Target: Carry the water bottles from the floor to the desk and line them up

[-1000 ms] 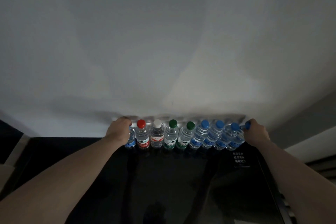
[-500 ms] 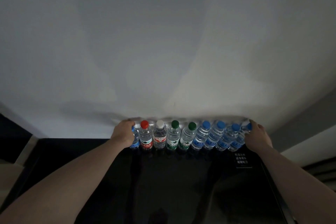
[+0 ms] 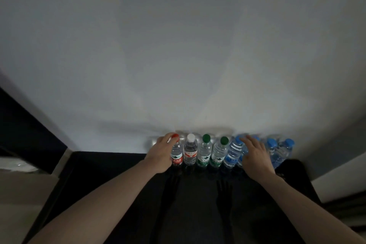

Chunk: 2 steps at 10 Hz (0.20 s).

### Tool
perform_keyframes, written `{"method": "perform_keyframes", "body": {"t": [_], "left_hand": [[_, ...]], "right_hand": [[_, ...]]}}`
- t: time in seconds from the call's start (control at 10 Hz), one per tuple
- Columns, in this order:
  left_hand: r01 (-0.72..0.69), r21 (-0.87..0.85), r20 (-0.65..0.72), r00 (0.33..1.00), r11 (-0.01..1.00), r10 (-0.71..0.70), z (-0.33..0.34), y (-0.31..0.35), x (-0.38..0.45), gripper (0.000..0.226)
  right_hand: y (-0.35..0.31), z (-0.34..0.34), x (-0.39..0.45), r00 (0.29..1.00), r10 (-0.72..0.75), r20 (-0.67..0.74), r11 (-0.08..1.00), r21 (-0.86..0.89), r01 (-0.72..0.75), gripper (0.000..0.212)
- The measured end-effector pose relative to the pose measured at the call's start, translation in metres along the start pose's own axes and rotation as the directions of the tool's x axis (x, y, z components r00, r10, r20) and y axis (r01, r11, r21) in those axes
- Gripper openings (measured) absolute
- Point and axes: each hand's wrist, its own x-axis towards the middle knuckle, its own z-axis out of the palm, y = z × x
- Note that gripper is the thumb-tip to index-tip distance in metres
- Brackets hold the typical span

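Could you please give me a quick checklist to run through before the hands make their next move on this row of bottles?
1. Bottles on the desk, against the wall: ok.
2. All visible bottles upright: ok.
3. Red-capped bottle beside the left hand; a firm grip: cannot tell.
4. Right hand fingers spread over the blue-capped bottles: ok.
5. Even gaps on the blue side: cannot tell, blurred.

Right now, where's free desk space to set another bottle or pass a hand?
Free: the dark desk in front of the row, between the forearms, and the strip left of the left hand. Crowded: the back edge by the wall, where the bottles, red-capped through blue-capped, stand close side by side, right hand among them.
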Motion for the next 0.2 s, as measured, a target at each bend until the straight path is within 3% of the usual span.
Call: {"method": "perform_keyframes", "body": {"t": [0.1, 0.2], "left_hand": [[-0.008, 0.01, -0.033, 0.999, 1.0, 0.009, -0.012, 0.01, -0.014, 0.085], [-0.046, -0.02, -0.065, 0.997, 0.999, 0.045, -0.02, 0.013, -0.041, 0.079]], "right_hand": [[-0.013, 0.0, -0.01, 0.995, 0.046, 0.086, 0.999, 0.005, -0.046, 0.072], [-0.023, 0.0, -0.031, 0.996, -0.012, 0.089, 0.998, 0.067, 0.006, 0.069]]}}
